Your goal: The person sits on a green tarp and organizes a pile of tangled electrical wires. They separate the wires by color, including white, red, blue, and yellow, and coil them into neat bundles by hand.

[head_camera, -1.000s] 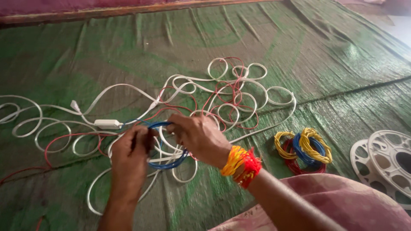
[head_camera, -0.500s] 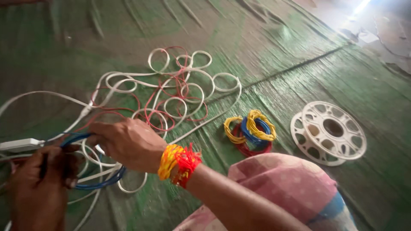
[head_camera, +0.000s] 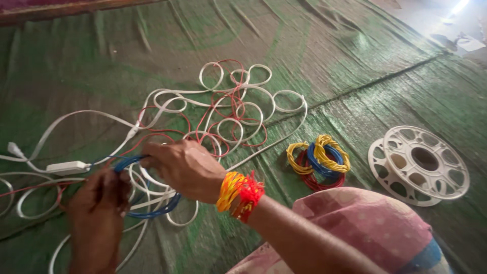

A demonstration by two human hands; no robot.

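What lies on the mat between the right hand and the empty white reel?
In the head view, between the right hand and white reel lies a small pile of yellow, blue and red wire coils on the green mat.

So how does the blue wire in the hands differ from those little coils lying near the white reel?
The blue wire is one colour, a wide loop gripped by the left hand and right hand. The small coils are yellow, blue and red, wound tighter, stacked on the green mat with no hand on them. The blue wire lies over the tangled white cable; the small coils sit apart from it. Both are looped wire.
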